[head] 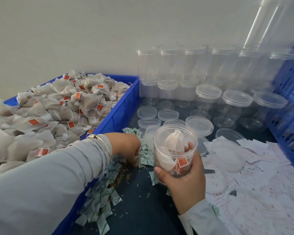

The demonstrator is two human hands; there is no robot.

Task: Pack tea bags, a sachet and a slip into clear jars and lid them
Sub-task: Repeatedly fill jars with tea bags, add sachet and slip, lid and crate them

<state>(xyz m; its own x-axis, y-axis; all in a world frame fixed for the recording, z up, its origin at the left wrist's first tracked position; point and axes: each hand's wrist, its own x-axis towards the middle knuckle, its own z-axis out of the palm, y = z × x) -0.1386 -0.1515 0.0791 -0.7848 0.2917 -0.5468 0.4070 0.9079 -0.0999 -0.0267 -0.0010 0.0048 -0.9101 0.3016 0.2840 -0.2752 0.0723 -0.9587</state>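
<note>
The right hand [180,173] grips the open jar [175,150], already holding tea bags, mouth up beside the sachets [143,154], so the left hand [127,148], fingers curled, can pinch one up.

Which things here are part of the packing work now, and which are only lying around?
In use:
- jar with tea bags inside, held by the right hand
- sachets, where the left hand reaches
- tea bags in the blue crate
- slips
- loose lids

Only lying around:
- spilled grains
- empty lidded jars
- second blue crate
</note>
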